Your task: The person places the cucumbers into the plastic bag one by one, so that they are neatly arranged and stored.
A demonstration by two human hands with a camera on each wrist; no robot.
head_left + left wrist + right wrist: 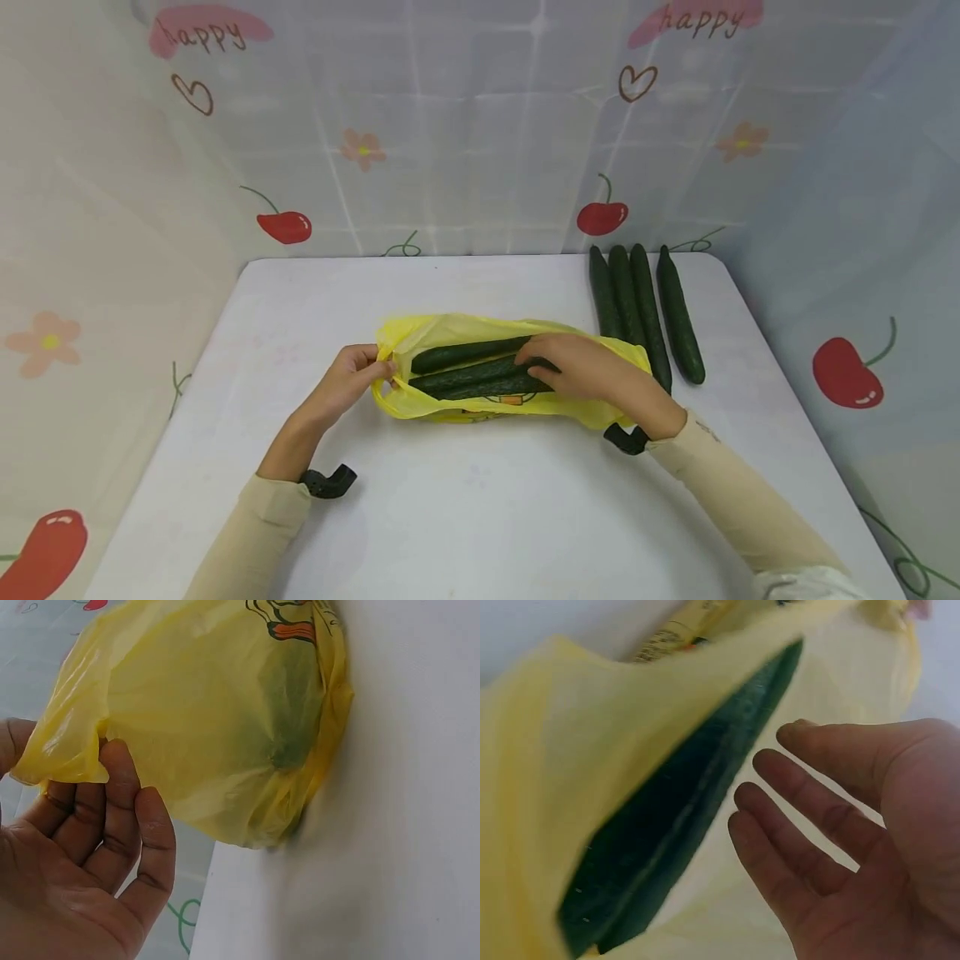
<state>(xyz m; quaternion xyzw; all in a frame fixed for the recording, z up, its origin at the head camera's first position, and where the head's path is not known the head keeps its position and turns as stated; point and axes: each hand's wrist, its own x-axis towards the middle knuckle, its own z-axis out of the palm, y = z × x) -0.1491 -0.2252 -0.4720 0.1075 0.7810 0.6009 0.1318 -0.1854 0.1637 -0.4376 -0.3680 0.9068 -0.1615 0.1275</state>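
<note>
Cucumbers [465, 375] in the yellow bag [195, 735] seem mid-packing, left hand [351, 377] pinching its rim, right hand [577, 365] loosely spread near them, the next move likely needing that rim held wide

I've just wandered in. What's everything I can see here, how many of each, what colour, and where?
Loose cucumbers: four, dark green, on the table's far right
Bagged cucumbers: apparently three, dark green, inside the bag
Plastic bag: one, yellow with a printed design, mid-table
Table: one, white, under the bag and loose cucumbers
Backdrop: number of sheets unclear, pale with cherries, flowers, hearts and "happy", around the table
Wrist devices: two, black, one at each wrist
Sleeves: two, beige, on the forearms
Left hand: one, bare, pinching the bag's edge
Right hand: one, bare, inside the bag's opening
</note>
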